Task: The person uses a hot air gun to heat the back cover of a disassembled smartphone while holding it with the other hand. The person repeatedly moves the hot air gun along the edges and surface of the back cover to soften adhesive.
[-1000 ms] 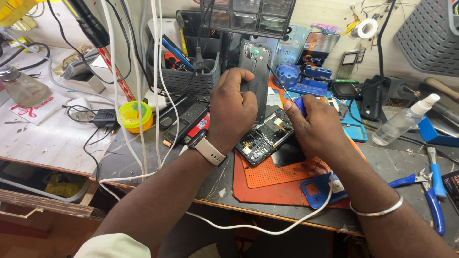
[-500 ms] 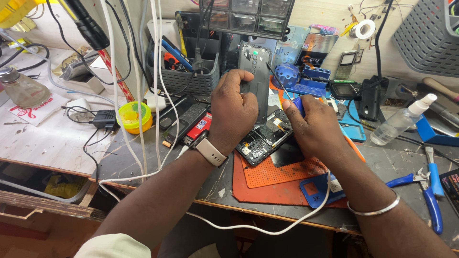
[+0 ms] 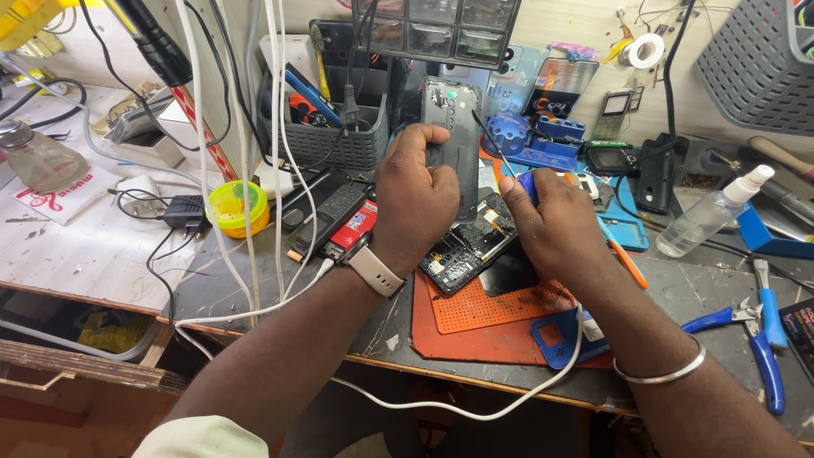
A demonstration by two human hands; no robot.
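Your left hand point(image 3: 414, 197) covers the near end of the dark grey phone back cover point(image 3: 454, 136) at upper centre of the frame, fingers curled tightly about its lower edge, so the grip itself is hidden behind your knuckles. Your right hand point(image 3: 555, 225) pinches a thin metal-tipped tool with a blue handle point(image 3: 502, 157), fingertips closed on it; the handle is mostly buried in your fist. Between both hands lies the opened black smartphone with its circuit board showing point(image 3: 465, 250), resting on the orange rubber work mat point(image 3: 475, 326) at centre; your right wrist hides its far corner. A red rectangular packet point(image 3: 350, 231) sits just left of your left wrist, its label too small to make out. A clear spray bottle with white nozzle point(image 3: 710, 214) lies at right, blue-handled pliers point(image 3: 759, 335) at lower right, partly cut off. White cables point(image 3: 254, 170) hang across the left, crowding that side; the bench's front edge runs just below the mat.
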